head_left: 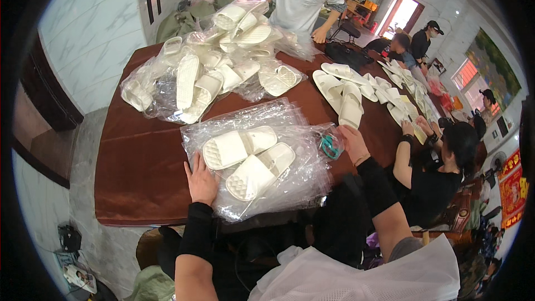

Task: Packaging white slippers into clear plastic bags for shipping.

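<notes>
Two wide black fabric wrist cuffs (196, 228), grey upper-arm sleeve (405, 248), white mesh cloth (362, 276) in front

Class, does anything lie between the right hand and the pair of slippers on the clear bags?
Yes: a teal looped item and crumpled clear plastic lie between the right hand and the slippers, just left of the hand.

Open table (139, 161) left of bags (309, 187)
Bagged slippers (210, 82) block the far side, loose slippers (351, 106) the right.

L hand (202, 183) palm-down, fingers (196, 161) fwd; R hand (354, 144) farther fwd, R forearm (390, 220) aslant.
</notes>
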The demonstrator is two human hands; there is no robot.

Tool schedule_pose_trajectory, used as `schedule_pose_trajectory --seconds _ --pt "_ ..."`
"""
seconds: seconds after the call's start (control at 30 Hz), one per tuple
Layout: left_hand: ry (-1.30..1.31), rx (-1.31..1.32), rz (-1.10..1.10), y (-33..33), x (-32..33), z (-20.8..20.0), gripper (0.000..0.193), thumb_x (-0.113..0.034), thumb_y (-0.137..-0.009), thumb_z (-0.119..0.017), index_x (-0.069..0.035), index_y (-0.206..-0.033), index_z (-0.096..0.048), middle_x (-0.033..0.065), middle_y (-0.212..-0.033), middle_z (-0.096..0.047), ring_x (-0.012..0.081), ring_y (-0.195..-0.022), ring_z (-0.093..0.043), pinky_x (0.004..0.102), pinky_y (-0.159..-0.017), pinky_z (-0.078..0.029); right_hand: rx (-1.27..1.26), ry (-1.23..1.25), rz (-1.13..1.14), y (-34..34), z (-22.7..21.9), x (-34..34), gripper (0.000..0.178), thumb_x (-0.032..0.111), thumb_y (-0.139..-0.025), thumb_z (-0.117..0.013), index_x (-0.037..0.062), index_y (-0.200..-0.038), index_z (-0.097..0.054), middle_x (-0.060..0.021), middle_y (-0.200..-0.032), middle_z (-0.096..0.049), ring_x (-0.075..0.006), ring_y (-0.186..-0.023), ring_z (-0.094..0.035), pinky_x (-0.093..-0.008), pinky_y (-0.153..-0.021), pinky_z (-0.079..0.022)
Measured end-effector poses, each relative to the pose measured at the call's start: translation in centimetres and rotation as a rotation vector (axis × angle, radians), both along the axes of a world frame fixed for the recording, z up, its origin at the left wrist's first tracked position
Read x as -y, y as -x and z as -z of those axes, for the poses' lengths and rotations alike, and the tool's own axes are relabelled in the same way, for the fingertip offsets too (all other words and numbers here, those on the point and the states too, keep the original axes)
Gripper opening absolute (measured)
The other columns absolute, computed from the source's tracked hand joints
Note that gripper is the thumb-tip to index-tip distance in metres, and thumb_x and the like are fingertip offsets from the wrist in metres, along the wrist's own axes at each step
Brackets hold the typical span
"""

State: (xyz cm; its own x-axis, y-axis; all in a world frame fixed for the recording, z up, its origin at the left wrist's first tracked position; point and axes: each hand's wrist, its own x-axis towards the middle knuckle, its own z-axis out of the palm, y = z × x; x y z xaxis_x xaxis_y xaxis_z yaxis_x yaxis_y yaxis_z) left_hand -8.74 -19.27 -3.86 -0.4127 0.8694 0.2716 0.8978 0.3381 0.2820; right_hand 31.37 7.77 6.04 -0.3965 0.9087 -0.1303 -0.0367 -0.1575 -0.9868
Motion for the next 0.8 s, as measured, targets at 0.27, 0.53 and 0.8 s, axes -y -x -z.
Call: schedule_pose_trajectory --seconds 0.27,0.53,0.8 --pt "-0.027 -0.023 -0.002 0.8 0.6 1.3 0.066 -0.035 -0.094 -0.066 -0.009 -0.152 -0.048 0.0114 -0.158 -0.044 0.0315 -0.153 -0.029 0.0626 -0.124 -0.017 0.420 -0.067 -0.747 7.1 -4.7 2.4 0.048 0.027 -0.102 -0.063 0.0108 -0.147 -0.057 -0.0043 -0.092 -0.073 -0.0065 -0.067 -0.059 -0.0203 -0.060 -0.047" --pt "-0.044 -0.036 0.000 0.9 0.6 1.1 0.067 -0.032 -0.090 -0.069 -0.011 -0.151 -0.049 0.0110 -0.158 -0.044 0.0309 -0.153 -0.030 0.0633 -0.123 -0.018 0.319 -0.378 -0.980 10.8 3.9 -2.6 0.050 0.015 -0.096 -0.072 0.0048 -0.143 -0.058 -0.0046 -0.131 -0.066 -0.0157 -0.109 -0.063 -0.0324 -0.095 -0.053" --pt "-0.041 -0.031 0.027 0.6 -0.4 0.7 0.067 -0.034 -0.090 -0.070 -0.014 -0.151 -0.051 0.0104 -0.158 -0.045 0.0311 -0.154 -0.029 0.0636 -0.123 -0.018 0.884 -0.605 -0.535 15.5 9.8 -2.5 0.050 0.040 -0.095 -0.070 -0.0019 -0.121 -0.069 -0.0202 -0.115 -0.072 -0.0326 -0.106 -0.068 -0.0413 -0.095 -0.052"
